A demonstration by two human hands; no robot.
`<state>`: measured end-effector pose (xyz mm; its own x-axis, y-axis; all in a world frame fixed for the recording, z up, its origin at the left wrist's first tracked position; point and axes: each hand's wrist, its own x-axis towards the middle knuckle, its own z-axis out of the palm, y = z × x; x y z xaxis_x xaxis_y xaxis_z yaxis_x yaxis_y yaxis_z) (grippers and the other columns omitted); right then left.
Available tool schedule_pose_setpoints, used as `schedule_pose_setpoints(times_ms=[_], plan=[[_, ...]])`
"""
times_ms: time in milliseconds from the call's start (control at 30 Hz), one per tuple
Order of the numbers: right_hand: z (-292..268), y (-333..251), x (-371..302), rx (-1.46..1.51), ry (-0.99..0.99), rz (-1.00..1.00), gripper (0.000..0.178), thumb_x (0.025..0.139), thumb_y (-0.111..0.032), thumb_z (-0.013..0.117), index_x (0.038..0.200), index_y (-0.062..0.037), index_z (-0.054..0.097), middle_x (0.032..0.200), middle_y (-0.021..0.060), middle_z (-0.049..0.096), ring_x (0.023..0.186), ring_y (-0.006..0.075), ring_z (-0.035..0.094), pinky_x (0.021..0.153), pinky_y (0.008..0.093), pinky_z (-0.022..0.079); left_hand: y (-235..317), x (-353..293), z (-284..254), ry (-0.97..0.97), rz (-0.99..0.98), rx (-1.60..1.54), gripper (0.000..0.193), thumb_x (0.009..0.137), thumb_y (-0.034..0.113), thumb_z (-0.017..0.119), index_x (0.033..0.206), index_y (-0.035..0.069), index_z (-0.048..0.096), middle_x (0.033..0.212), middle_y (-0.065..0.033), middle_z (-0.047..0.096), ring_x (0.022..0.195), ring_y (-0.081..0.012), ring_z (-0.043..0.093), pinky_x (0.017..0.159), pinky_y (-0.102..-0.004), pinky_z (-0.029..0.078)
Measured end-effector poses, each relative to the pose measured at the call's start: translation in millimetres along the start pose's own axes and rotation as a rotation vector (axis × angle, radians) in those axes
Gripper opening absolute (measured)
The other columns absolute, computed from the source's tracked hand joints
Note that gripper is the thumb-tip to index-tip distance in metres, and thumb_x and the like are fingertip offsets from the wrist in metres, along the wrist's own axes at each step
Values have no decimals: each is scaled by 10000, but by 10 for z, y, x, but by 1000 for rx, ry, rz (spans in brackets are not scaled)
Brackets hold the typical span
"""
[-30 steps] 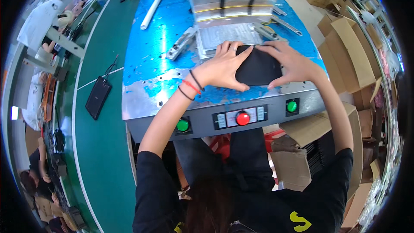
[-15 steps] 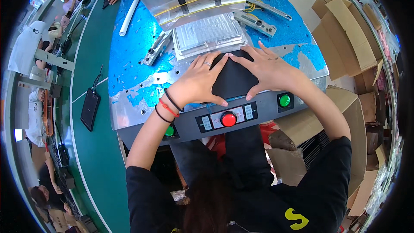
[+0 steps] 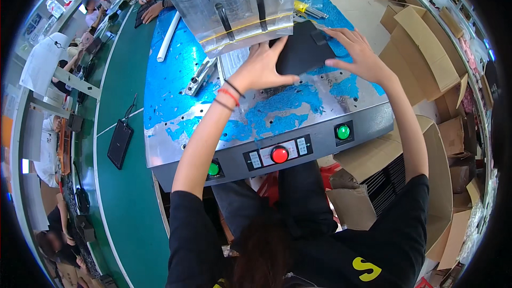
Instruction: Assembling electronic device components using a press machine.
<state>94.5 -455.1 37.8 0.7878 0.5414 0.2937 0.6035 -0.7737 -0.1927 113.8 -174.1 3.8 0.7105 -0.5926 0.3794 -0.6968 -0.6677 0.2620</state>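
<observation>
A thin black flat panel [image 3: 301, 58] with a small dark rectangular piece near its upper right lies tilted over the back of the metal worktable. My left hand [image 3: 262, 68] grips its left side, fingers spread and partly beneath the metal block [image 3: 240, 8], thumb by the front edge. At the right edge my right hand [image 3: 358, 56] has its thumb and fingertips against the panel. Under the block, a ridged metal plate [image 3: 230, 65] shows only in part, hidden by the block and my left hand. A metal clamp bar [image 3: 200, 77] stands left of that plate.
On the front panel sit a red button [image 3: 279, 154] and two green buttons, one [image 3: 343, 132] at the right. A black tablet-like device [image 3: 120, 144] lies on the green conveyor [image 3: 128, 197]. Cardboard boxes [image 3: 432, 48] stand at the right. Other people work at the far left.
The black panel has moved away from the table's front edge, back and to the right, with both hands. The view has shifted, and the metal block now covers more of the ridged plate.
</observation>
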Motion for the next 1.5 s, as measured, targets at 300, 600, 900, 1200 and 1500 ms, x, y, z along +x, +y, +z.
schedule_pose_setpoints(times_ms=[300,600,900,1200,1500], plan=[[800,-140,357,-262,224,-179,508,913,-390,546,1352,-143,482,1374,67,485,1342,245,359,1145,478,184,-822,-31,-260,-247,30,-17,934,746,621,672,1414,43,370,1407,-206,426,1303,-333,402,1095,-387,299],[1027,-608,379,-142,158,-194,646,924,-445,511,1423,-65,357,1458,128,386,1375,264,328,1151,443,206,-764,-407,-276,-277,-147,44,798,874,600,513,1434,60,335,1368,-276,436,1271,-399,428,1075,-408,333],[383,-411,-686,48,-350,-265,894,733,-485,683,1458,-110,319,1547,81,235,1424,308,211,1160,482,151,-1,-1929,-741,-491,-110,179,977,716,672,624,1477,161,287,1540,-129,231,1411,-381,209,1131,-504,192],[397,-477,-1085,-156,-216,17,883,685,-362,720,1440,-94,349,1481,117,345,1392,339,258,1152,488,174,11,-2652,-751,-271,-205,287,980,651,533,722,1455,134,327,1523,-103,279,1410,-292,246,1141,-499,167],[-146,-2,-3075,26,619,846,409,966,-157,520,1342,-31,422,1120,106,562,1067,185,543,966,318,408,-1927,-4458,-2004,30,-550,709,1194,667,454,791,1461,-83,80,1530,-283,72,1434,-374,59,1166,-452,59]])
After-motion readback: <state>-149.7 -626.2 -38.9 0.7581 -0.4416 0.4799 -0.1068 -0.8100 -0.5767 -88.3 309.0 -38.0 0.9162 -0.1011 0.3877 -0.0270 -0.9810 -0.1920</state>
